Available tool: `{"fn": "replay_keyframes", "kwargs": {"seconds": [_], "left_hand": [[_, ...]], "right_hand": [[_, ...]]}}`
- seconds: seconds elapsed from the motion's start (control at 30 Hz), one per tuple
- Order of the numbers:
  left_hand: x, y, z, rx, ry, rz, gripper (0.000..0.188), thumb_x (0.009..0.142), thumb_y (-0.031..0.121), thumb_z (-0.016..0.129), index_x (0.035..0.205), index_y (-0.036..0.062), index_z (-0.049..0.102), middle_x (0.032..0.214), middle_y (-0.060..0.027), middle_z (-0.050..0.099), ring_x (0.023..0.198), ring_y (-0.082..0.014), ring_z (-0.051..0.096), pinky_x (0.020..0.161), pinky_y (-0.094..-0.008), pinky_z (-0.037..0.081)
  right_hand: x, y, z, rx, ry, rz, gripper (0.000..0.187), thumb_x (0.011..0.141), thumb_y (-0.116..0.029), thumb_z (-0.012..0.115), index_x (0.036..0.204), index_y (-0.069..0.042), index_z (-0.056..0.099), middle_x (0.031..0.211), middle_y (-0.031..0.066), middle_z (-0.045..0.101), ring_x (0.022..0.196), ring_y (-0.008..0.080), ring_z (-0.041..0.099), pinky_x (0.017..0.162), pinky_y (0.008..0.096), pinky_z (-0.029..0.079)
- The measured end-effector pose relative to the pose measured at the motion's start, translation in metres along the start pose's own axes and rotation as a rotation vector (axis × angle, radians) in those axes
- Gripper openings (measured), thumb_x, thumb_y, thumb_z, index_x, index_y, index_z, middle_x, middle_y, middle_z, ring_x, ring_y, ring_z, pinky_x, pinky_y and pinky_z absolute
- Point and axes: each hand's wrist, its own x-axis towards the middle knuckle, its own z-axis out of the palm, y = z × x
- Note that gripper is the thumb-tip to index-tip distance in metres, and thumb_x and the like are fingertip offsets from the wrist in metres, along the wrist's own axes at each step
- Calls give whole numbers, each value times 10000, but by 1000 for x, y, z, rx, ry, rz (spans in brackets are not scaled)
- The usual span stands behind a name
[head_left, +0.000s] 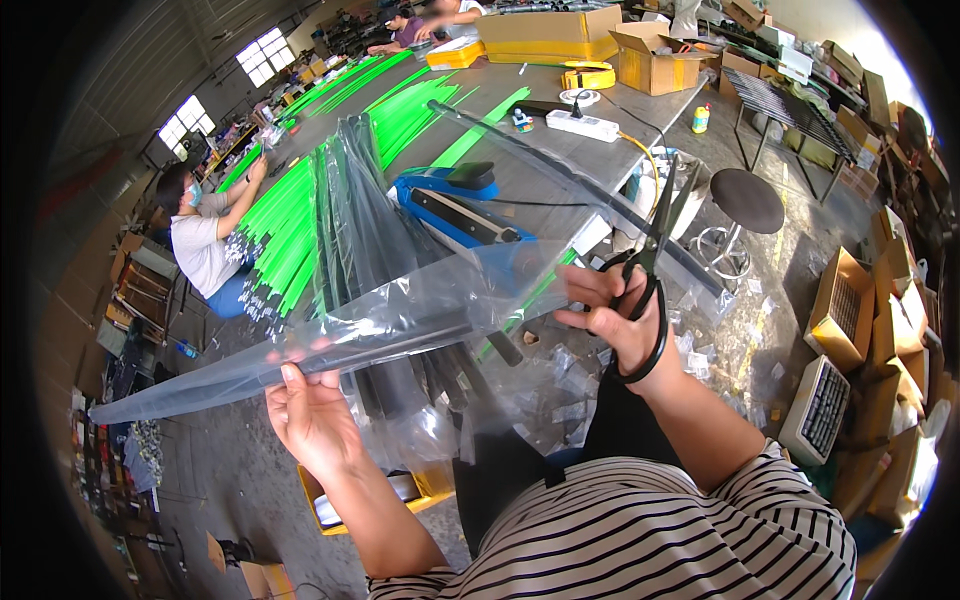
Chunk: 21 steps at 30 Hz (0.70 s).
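My left hand [312, 415] grips a long clear plastic sleeve [410, 300], thumb on top. A dark, slim strip lies inside the sleeve, which stretches from the far left to near my right hand. In my right hand [625, 330] hangs a pair of black scissors [652, 250], one handle loop around the hand and the blades pointing up and parted. The fingertips of that hand are close to the sleeve's right end; whether they touch it I cannot tell. Just beyond the sleeve a blue heat sealer [450, 215] sits on the table [560, 165].
Many bright green strips [285, 215] and bagged dark strips [350, 200] cover the table's left side. A long bagged strip [590, 190] juts over its right edge. A power strip [583, 125] lies behind. A masked co-worker [205, 225] handles green strips. A round stool [747, 200] stands right.
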Motion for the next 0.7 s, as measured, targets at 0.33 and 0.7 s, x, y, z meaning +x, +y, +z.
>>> {"fn": "replay_keyframes", "kwargs": {"seconds": [0.33,0.7], "left_hand": [[-12,-4,5,-49,27,11,201,844,69,514,1034,7,491,915,-103,564,877,-278,569,861,-451,447],[-7,-11,-1,-81,74,69,185,850,73,506,1018,-2,497,933,-117,573,923,-297,561,863,-441,450]], "right_hand": [[14,-3,20,-160,114,37,262,752,11,607,753,-63,355,665,71,553,562,138,552,521,245,432],[-53,13,-29,-1025,-435,168,515,755,-465,571,893,21,469,808,182,463,759,343,480,680,370,403]]}}
